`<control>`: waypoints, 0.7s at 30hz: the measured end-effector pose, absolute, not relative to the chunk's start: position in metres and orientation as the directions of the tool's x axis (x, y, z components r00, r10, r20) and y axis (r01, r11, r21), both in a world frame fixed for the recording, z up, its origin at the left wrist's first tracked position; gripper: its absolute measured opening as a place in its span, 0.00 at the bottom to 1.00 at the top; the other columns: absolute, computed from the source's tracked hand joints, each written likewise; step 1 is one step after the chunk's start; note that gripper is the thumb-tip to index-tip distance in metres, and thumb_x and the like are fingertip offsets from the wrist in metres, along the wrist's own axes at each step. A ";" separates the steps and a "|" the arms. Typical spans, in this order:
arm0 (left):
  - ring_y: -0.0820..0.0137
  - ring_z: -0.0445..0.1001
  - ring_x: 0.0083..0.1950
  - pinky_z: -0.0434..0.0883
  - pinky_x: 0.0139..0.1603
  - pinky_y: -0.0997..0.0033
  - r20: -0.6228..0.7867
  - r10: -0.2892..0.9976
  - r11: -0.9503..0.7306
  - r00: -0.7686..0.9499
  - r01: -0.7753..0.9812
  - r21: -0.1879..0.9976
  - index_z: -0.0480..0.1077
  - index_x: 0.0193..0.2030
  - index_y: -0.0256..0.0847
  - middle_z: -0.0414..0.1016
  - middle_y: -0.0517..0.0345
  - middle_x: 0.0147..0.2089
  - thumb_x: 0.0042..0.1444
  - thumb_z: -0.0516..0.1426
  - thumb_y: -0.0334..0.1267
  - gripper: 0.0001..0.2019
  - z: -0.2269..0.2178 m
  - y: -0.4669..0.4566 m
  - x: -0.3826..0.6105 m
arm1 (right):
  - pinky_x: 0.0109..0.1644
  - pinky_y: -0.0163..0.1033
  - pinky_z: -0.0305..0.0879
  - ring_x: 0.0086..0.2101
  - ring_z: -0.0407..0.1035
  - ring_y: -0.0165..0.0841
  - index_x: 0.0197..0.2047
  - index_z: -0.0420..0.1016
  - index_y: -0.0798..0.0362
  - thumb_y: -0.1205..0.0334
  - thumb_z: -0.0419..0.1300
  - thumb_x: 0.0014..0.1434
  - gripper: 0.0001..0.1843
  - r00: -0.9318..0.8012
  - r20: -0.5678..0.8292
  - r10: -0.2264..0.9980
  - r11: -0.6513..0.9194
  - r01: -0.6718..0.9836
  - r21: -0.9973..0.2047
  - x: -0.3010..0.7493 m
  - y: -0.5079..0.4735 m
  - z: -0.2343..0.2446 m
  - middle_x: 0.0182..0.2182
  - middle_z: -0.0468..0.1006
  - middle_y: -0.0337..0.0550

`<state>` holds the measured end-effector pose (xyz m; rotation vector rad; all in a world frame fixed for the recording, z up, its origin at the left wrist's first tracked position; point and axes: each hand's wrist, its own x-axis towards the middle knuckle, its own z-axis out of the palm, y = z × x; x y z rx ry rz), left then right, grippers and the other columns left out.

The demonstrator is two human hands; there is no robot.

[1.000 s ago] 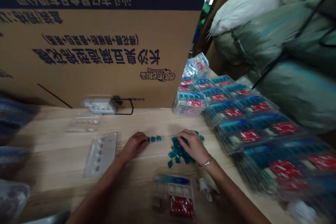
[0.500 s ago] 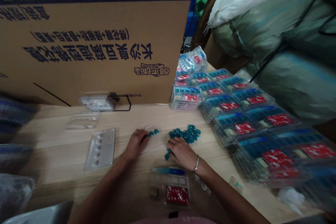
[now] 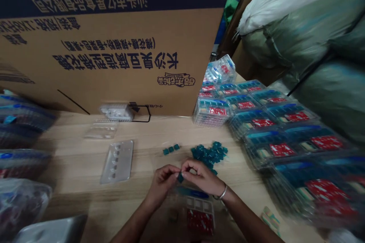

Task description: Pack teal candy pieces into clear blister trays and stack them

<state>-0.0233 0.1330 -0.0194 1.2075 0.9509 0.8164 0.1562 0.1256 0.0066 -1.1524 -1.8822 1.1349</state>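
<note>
My left hand [image 3: 164, 184] and my right hand [image 3: 202, 179] meet above the table, fingertips pinched together on one small teal square piece [image 3: 180, 177]. Just beyond them lies a loose pile of similar teal pieces [image 3: 209, 152], and left of it a short row of three teal squares [image 3: 171, 149]. Below my hands sits a clear plastic tray [image 3: 199, 205] with square compartments. It holds a red patterned packet [image 3: 200, 221] and a long blue item [image 3: 195, 193], partly hidden by my right hand. A small brownish block [image 3: 173, 214] is blurred at its left.
A large cardboard box [image 3: 122, 95] stands across the back. Stacked filled trays [image 3: 270, 136] line the right, with more stacks [image 3: 24, 119] at the left. A white moulded tray [image 3: 117, 161] and clear lids [image 3: 101, 129] lie left of my hands. Big sacks [image 3: 288, 11] rise behind at right.
My right hand has come from the teal pile to meet my left hand nearer my body, with a teal piece between them. The row now shows three squares where two showed. The view has shifted left.
</note>
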 end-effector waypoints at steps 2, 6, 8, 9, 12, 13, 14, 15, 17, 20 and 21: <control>0.71 0.69 0.30 0.66 0.35 0.71 -0.306 0.898 0.384 0.315 -0.227 0.895 0.74 0.31 0.39 0.74 0.56 0.29 0.42 0.64 0.50 0.16 -0.021 0.121 -0.020 | 0.36 0.32 0.60 0.32 0.63 0.29 0.32 0.64 0.52 0.65 0.52 0.60 0.04 -0.394 0.120 0.911 0.282 0.384 -0.879 0.148 0.123 0.008 0.29 0.67 0.38; 0.74 0.68 0.30 0.64 0.34 0.74 -0.441 0.827 0.547 0.349 -0.321 0.773 0.74 0.31 0.38 0.74 0.58 0.30 0.35 0.68 0.45 0.17 -0.021 0.114 -0.027 | 0.37 0.35 0.58 0.33 0.62 0.31 0.32 0.61 0.52 0.71 0.51 0.56 0.05 -0.408 0.163 0.898 0.378 0.528 -0.760 0.133 0.118 0.003 0.30 0.66 0.39; 0.76 0.66 0.29 0.62 0.33 0.76 -0.454 0.802 0.567 0.387 -0.254 0.784 0.73 0.28 0.37 0.72 0.61 0.27 0.34 0.69 0.41 0.16 -0.018 0.116 -0.034 | 0.37 0.35 0.58 0.33 0.61 0.31 0.31 0.60 0.52 0.73 0.51 0.53 0.06 -0.418 0.146 0.897 0.381 0.560 -0.736 0.129 0.117 -0.001 0.30 0.65 0.40; 0.76 0.65 0.29 0.61 0.32 0.77 -0.452 0.796 0.567 0.403 -0.234 0.790 0.71 0.27 0.37 0.71 0.62 0.26 0.33 0.70 0.40 0.16 -0.016 0.118 -0.038 | 0.36 0.35 0.58 0.32 0.61 0.31 0.31 0.60 0.52 0.73 0.51 0.53 0.06 -0.426 0.132 0.895 0.376 0.561 -0.737 0.127 0.118 -0.003 0.30 0.65 0.39; 0.77 0.63 0.28 0.58 0.31 0.78 -0.417 0.778 0.560 0.470 -0.219 0.799 0.67 0.24 0.37 0.68 0.64 0.25 0.32 0.70 0.39 0.17 -0.010 0.126 -0.046 | 0.34 0.33 0.58 0.30 0.61 0.30 0.31 0.59 0.51 0.73 0.52 0.51 0.07 -0.457 0.090 0.885 0.343 0.511 -0.788 0.123 0.121 -0.004 0.29 0.65 0.37; 0.77 0.62 0.28 0.58 0.30 0.78 -0.404 0.768 0.556 0.497 -0.205 0.805 0.67 0.23 0.36 0.68 0.64 0.25 0.34 0.69 0.40 0.16 -0.009 0.129 -0.048 | 0.33 0.33 0.58 0.29 0.62 0.29 0.31 0.60 0.51 0.73 0.52 0.51 0.07 -0.452 0.081 0.888 0.323 0.490 -0.810 0.122 0.123 -0.004 0.28 0.65 0.36; 0.77 0.61 0.28 0.57 0.30 0.78 -0.398 0.759 0.553 0.515 -0.189 0.812 0.67 0.23 0.36 0.67 0.64 0.24 0.35 0.69 0.41 0.16 -0.008 0.131 -0.050 | 0.33 0.32 0.59 0.29 0.62 0.29 0.31 0.60 0.51 0.74 0.52 0.51 0.08 -0.436 0.083 0.896 0.306 0.472 -0.827 0.121 0.124 -0.002 0.27 0.66 0.35; 0.77 0.61 0.28 0.57 0.30 0.78 -0.401 0.757 0.553 0.516 -0.178 0.814 0.67 0.23 0.36 0.66 0.64 0.24 0.36 0.68 0.42 0.16 -0.009 0.132 -0.050 | 0.34 0.32 0.60 0.30 0.64 0.29 0.31 0.61 0.51 0.74 0.52 0.50 0.09 -0.416 0.098 0.904 0.301 0.457 -0.837 0.119 0.125 -0.001 0.28 0.67 0.36; 0.78 0.59 0.26 0.56 0.29 0.78 -0.436 0.770 0.571 0.466 -0.200 0.796 0.69 0.23 0.36 0.65 0.64 0.23 0.37 0.68 0.44 0.16 -0.013 0.134 -0.050 | 0.39 0.34 0.62 0.35 0.66 0.30 0.34 0.62 0.51 0.75 0.53 0.50 0.11 -0.387 0.161 0.908 0.339 0.452 -0.825 0.117 0.125 0.001 0.33 0.69 0.39; 0.78 0.59 0.25 0.56 0.28 0.77 -0.487 0.789 0.599 0.375 -0.295 0.744 0.70 0.25 0.37 0.64 0.64 0.22 0.38 0.66 0.48 0.17 -0.022 0.134 -0.048 | 0.46 0.37 0.63 0.42 0.65 0.34 0.38 0.64 0.50 0.73 0.57 0.50 0.13 -0.427 0.221 0.877 0.433 0.500 -0.750 0.111 0.124 -0.001 0.40 0.70 0.42; 0.77 0.59 0.25 0.57 0.28 0.77 -0.491 0.795 0.596 0.356 -0.307 0.742 0.70 0.25 0.37 0.64 0.63 0.22 0.39 0.65 0.50 0.18 -0.024 0.134 -0.048 | 0.46 0.38 0.63 0.42 0.65 0.34 0.39 0.65 0.50 0.73 0.58 0.50 0.13 -0.442 0.219 0.870 0.448 0.519 -0.728 0.109 0.125 -0.002 0.40 0.70 0.42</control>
